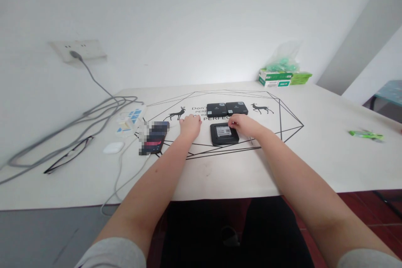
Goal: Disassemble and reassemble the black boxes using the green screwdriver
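A small black square device (pixel 224 134) with a white label lies on the white table (pixel 220 176), a little in front of two similar black devices (pixel 216 109) (pixel 236 108) set side by side. My right hand (pixel 243 124) rests at the near device's upper right corner, fingers curled and touching its edge. My left hand (pixel 190 126) lies on the table left of that device, fingers bent with the tips on the cloth, nothing visible in them.
A phone (pixel 153 138) lies left of my left hand. Further left are a power strip (pixel 128 120), a white charger (pixel 113 148), grey cables (pixel 78 125) and glasses (pixel 67 155). Green boxes (pixel 276 78) stand at the back, a green packet (pixel 366 134) at right.
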Demonstrator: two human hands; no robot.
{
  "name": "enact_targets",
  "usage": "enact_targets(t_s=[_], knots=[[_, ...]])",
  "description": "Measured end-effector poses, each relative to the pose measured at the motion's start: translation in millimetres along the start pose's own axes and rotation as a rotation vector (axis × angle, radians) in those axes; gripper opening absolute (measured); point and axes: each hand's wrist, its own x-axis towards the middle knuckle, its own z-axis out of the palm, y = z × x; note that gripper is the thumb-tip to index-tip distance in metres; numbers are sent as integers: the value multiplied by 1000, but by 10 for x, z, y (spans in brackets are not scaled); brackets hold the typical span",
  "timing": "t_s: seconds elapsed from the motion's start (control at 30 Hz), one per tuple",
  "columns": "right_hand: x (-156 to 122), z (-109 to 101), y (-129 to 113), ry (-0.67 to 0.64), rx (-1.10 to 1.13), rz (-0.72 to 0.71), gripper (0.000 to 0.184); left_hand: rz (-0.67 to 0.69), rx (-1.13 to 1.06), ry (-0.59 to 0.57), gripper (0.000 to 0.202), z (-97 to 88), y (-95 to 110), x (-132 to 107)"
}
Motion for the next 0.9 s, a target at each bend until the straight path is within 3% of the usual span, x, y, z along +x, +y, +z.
enact_targets(t_s=[0.27,0.43,0.57,0.67,0.77,0.9], knots=[[-50,-68,48,25,33,63,34,-61,35,0,32,40,7,95],[-86,-74,53,-18,114,-25,48,-67,34,3,33,82,3,126],[-90,-77,58,-80,133,-50,44,-47,10,17,31,89,9,118],[-84,-69,71,-73,123,-37,38,24,-48,31,33,65,74,86],[-75,-53,83,-47,115,-41,30,179,-134,9,29,57,192,38],[-65,-37,103,-43,124,-10,35,345,-196,-10,22,86,293,-18]])
